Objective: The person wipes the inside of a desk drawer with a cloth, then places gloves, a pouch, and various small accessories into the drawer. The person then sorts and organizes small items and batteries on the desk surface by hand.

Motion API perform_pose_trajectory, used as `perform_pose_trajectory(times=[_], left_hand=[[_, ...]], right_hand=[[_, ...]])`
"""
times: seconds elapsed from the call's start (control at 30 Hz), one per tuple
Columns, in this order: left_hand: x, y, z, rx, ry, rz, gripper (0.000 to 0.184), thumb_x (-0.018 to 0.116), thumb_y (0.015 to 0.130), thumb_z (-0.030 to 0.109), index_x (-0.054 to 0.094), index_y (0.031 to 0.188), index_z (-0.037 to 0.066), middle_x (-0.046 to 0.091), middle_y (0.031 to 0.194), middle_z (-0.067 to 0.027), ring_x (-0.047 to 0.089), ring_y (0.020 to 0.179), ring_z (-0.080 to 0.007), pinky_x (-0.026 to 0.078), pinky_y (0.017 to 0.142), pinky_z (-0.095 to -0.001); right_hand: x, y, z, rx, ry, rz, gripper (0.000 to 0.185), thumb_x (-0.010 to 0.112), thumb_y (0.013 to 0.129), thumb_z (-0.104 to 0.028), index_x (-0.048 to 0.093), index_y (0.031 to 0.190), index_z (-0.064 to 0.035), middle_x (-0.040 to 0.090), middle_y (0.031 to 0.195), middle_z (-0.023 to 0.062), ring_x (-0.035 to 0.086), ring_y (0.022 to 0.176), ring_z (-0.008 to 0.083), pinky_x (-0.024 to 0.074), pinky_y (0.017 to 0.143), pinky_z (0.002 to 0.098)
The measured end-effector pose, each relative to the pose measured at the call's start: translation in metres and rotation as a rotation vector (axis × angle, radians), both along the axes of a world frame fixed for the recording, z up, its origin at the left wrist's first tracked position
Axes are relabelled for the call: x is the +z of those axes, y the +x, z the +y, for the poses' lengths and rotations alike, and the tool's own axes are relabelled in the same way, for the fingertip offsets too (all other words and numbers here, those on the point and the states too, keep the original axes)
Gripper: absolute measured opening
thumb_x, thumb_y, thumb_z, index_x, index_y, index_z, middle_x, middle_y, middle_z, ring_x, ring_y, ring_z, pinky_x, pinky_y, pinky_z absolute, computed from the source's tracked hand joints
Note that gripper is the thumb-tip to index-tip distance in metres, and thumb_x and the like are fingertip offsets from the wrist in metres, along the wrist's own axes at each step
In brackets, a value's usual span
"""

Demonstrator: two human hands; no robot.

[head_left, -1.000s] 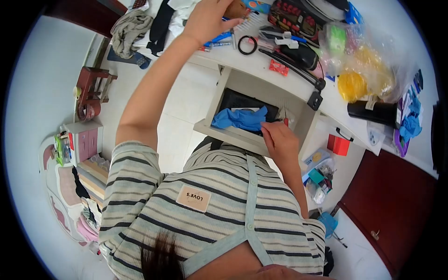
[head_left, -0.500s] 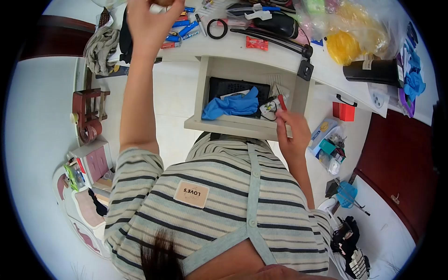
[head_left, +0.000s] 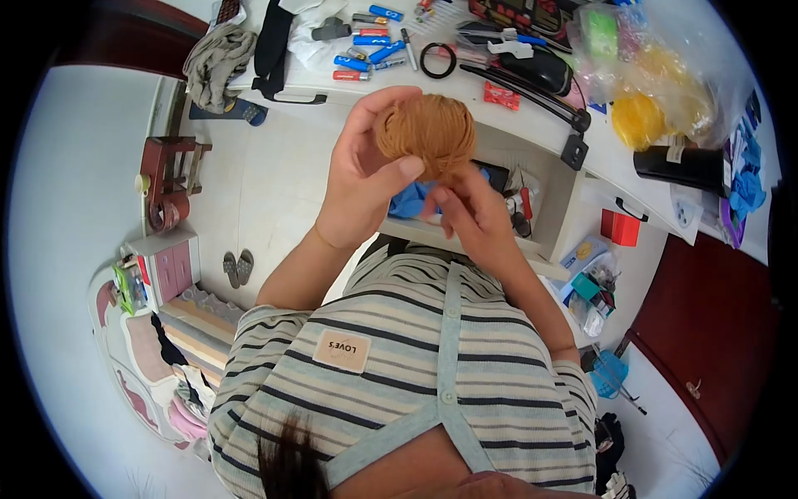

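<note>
My left hand [head_left: 359,187] is wrapped round a ball of brown yarn [head_left: 428,133], thumb across its front and fingers behind its left side. The ball is up in front of the pulled-out drawer [head_left: 555,220]. Just below the ball, my right hand [head_left: 478,220] has its fingers bent and drawn together close to the ball's underside. Whatever they pinch, if anything, is too blurred to make out. Behind my hands, a blue glove [head_left: 409,202] lies in the drawer, partly covered. A red-handled item [head_left: 525,201] lies on the drawer's right side.
Several batteries [head_left: 371,40], a black ring [head_left: 438,60] and a red packet [head_left: 501,96] lie on the white desk. A black arm stand [head_left: 524,91] crosses its front edge. Plastic bags [head_left: 665,91] and a black cylinder [head_left: 682,169] are at the right.
My left hand has come down from the desk top towards me with the yarn ball. My right hand has left the red-handled item in the drawer and moved left beneath the ball.
</note>
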State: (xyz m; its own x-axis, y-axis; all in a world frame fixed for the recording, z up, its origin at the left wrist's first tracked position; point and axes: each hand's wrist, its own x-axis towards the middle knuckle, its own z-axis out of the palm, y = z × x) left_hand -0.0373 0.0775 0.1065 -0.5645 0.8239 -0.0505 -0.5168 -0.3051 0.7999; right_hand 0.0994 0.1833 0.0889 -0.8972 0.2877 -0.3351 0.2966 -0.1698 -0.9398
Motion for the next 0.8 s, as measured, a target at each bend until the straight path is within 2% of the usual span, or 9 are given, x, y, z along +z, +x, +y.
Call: perform_pose_trajectory(times=[0.07, 0.2, 0.23, 0.3, 0.4, 0.53, 0.63, 0.73, 0.8], left_hand=[[-0.013, -0.002, 0.0, 0.166, -0.063, 0.325, 0.06, 0.07, 0.074, 0.0, 0.044, 0.129, 0.002, 0.048, 0.125, -0.0098, 0.05, 0.116, -0.0176, 0.045, 0.095, -0.0327], [-0.032, 0.003, 0.001, 0.158, -0.097, 0.547, 0.06, 0.072, 0.072, -0.002, 0.046, 0.126, 0.003, 0.048, 0.122, -0.0087, 0.05, 0.115, -0.0185, 0.048, 0.092, -0.0314], [-0.036, 0.004, 0.0, 0.107, -0.123, 0.656, 0.059, 0.073, 0.071, 0.0, 0.048, 0.125, 0.005, 0.048, 0.122, -0.0085, 0.05, 0.115, -0.0191, 0.049, 0.091, -0.0315], [-0.034, 0.008, -0.002, -0.057, -0.206, 0.81, 0.058, 0.072, 0.07, -0.001, 0.05, 0.123, 0.006, 0.048, 0.125, -0.0089, 0.047, 0.121, -0.0219, 0.044, 0.097, -0.0354], [-0.04, 0.01, -0.004, -0.316, -0.229, 0.633, 0.054, 0.071, 0.072, -0.001, 0.053, 0.122, 0.008, 0.049, 0.125, -0.0072, 0.048, 0.12, -0.0205, 0.045, 0.097, -0.0342], [-0.048, 0.017, -0.009, -0.52, -0.29, 0.487, 0.051, 0.069, 0.076, 0.0, 0.053, 0.124, 0.007, 0.049, 0.126, -0.0077, 0.05, 0.12, -0.0197, 0.045, 0.098, -0.0341], [-0.048, 0.023, -0.003, -0.543, -0.325, 0.555, 0.057, 0.069, 0.078, 0.004, 0.046, 0.13, 0.007, 0.047, 0.131, -0.0092, 0.05, 0.121, -0.0217, 0.045, 0.1, -0.0374], [-0.07, 0.028, 0.005, -0.514, -0.314, 0.713, 0.063, 0.071, 0.079, 0.008, 0.041, 0.134, 0.008, 0.043, 0.136, -0.0117, 0.047, 0.125, -0.0278, 0.045, 0.099, -0.0395], [-0.08, 0.029, 0.009, -0.367, -0.382, 1.158, 0.064, 0.072, 0.077, 0.008, 0.042, 0.133, 0.008, 0.041, 0.138, -0.0143, 0.043, 0.126, -0.0335, 0.043, 0.1, -0.039]], right_hand=[[-0.004, 0.004, -0.005, 0.045, 0.22, 0.057, 0.029, 0.054, 0.094, -0.011, 0.052, 0.123, -0.0049, 0.065, 0.089, 0.0096, 0.065, 0.073, 0.0214, 0.0504, 0.064, 0.0313], [-0.001, 0.014, -0.004, 0.084, 0.751, 0.177, 0.009, 0.059, 0.092, -0.015, 0.063, 0.094, -0.0077, 0.059, 0.073, 0.0067, 0.058, 0.06, 0.0207, 0.05, 0.059, 0.0315], [0.002, 0.016, -0.001, 0.076, 0.751, 0.17, 0.009, 0.059, 0.092, -0.015, 0.063, 0.094, -0.0077, 0.059, 0.073, 0.0067, 0.058, 0.06, 0.0207, 0.05, 0.059, 0.0315], [0.006, 0.022, 0.009, 0.068, 1.169, 0.281, 0.006, 0.063, 0.088, -0.016, 0.062, 0.091, -0.0109, 0.059, 0.073, 0.002, 0.059, 0.065, 0.0214, 0.0505, 0.058, 0.0335], [0.017, 0.034, 0.014, 0.178, 1.289, 0.242, 0.013, 0.068, 0.083, -0.018, 0.059, 0.086, -0.0097, 0.059, 0.083, 0.0035, 0.062, 0.082, 0.024, 0.0515, 0.066, 0.0365], [-0.015, 0.038, 0.01, -0.072, 1.146, 0.369, 0.024, 0.073, 0.08, -0.02, 0.061, 0.097, -0.0078, 0.059, 0.106, 0.0088, 0.059, 0.101, 0.0293, 0.0504, 0.082, 0.0384], [-0.038, 0.054, 0.012, -0.096, 0.304, 0.091, 0.055, 0.073, 0.08, -0.018, 0.052, 0.13, -0.0099, 0.051, 0.132, 0.0151, 0.052, 0.119, 0.0337, 0.0411, 0.101, 0.0382], [-0.053, 0.059, 0.029, -0.062, 0.684, 0.097, 0.053, 0.071, 0.081, -0.017, 0.052, 0.13, -0.0094, 0.05, 0.133, 0.0154, 0.052, 0.118, 0.034, 0.0422, 0.099, 0.0378], [-0.058, 0.06, 0.046, -0.091, 0.844, 0.061, 0.051, 0.07, 0.082, -0.016, 0.052, 0.13, -0.01, 0.051, 0.131, 0.0152, 0.054, 0.114, 0.035, 0.0445, 0.096, 0.039]])
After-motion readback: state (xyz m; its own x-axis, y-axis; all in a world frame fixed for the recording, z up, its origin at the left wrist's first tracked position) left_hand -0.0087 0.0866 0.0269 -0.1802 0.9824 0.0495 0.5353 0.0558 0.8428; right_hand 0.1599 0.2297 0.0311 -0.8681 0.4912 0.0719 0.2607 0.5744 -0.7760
